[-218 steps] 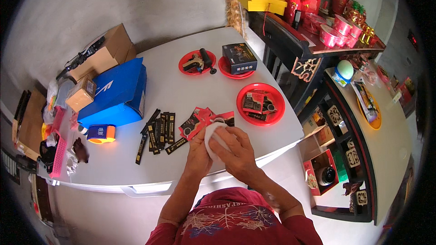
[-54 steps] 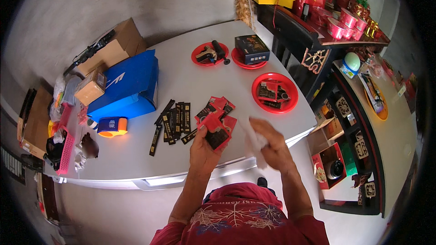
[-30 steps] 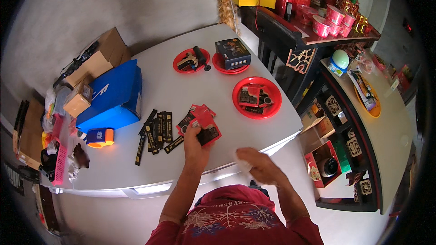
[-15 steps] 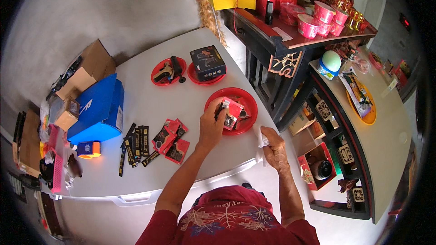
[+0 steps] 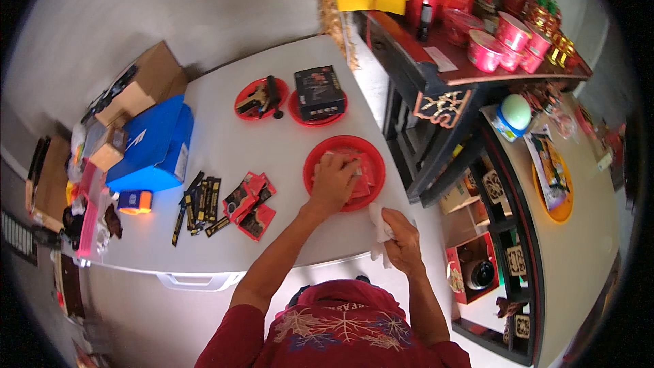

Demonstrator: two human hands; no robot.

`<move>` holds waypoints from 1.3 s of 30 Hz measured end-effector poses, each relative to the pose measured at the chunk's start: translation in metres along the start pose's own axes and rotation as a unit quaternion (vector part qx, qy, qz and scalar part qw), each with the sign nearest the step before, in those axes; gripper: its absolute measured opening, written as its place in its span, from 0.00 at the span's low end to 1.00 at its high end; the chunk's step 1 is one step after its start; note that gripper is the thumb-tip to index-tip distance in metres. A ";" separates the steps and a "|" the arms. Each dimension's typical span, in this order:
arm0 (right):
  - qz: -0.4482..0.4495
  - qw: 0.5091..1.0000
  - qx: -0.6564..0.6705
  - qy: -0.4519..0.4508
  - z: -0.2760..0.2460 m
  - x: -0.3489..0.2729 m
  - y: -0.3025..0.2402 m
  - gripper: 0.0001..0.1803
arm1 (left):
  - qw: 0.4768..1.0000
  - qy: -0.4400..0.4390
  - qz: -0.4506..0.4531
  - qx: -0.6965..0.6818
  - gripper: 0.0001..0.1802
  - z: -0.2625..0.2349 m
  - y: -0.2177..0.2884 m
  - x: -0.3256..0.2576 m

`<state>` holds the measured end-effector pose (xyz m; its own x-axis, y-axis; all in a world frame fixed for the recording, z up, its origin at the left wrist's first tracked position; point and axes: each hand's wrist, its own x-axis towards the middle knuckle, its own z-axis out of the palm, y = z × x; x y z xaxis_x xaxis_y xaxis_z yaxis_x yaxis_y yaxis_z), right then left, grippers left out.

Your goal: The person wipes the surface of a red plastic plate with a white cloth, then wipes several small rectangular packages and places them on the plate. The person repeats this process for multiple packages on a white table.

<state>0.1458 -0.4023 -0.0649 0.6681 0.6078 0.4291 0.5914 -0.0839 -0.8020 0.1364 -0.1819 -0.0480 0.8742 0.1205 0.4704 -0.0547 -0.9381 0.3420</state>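
Note:
My left hand (image 5: 333,180) lies over the round red plate (image 5: 315,197) near the table's right edge. Its fingers are spread and bent down onto flat red packets (image 5: 368,176) in that plate; the palm hides some of them. My right hand (image 5: 403,237) is closed around a crumpled white cloth or tissue (image 5: 379,230), just off the front right corner of the table. Left of the plate, several red and dark packets (image 5: 249,202) lie in a loose pile. Beside them are slim black sticks or sachets (image 5: 202,202) with gold marks.
Farther back, one red plate (image 5: 244,112) bears a dark and tan gun-shaped tool (image 5: 261,99), another a black box (image 5: 319,92). A blue box (image 5: 151,153), cardboard boxes (image 5: 153,78) and a pink basket (image 5: 88,215) crowd the left. Dark wooden furniture (image 5: 436,71) stands at right.
My left hand has lowered the raised red packet into the plate and now lies over the packets. My right hand, still holding the white cloth or tissue, has shifted slightly down and left.

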 end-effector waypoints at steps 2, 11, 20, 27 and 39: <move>-0.030 0.999 0.017 0.008 0.001 0.001 0.001 0.27 | 0.999 -0.003 -0.007 0.034 0.18 0.002 0.000 -0.006; 0.017 0.999 0.016 -0.024 0.000 0.000 0.002 0.29 | 0.982 0.114 -0.120 0.094 0.32 -0.072 -0.010 -0.032; 0.026 0.999 0.021 0.007 0.005 0.004 -0.008 0.29 | 0.939 -0.063 -0.323 0.101 0.43 -0.155 -0.098 -0.123; 0.024 0.997 -0.041 0.053 0.015 0.001 -0.013 0.23 | 0.948 0.076 -0.305 0.056 0.37 -0.151 -0.104 -0.122; -0.230 0.953 -0.133 0.148 0.130 0.024 -0.123 0.25 | 0.452 0.119 -0.332 -0.819 0.29 -0.139 -0.011 -0.099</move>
<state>0.0302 -0.2747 -0.0099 0.3852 0.3828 0.8397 0.9197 -0.0841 -0.3835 -0.0167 -0.1379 0.0145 0.8946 0.4125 -0.1717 -0.2719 0.8074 0.5236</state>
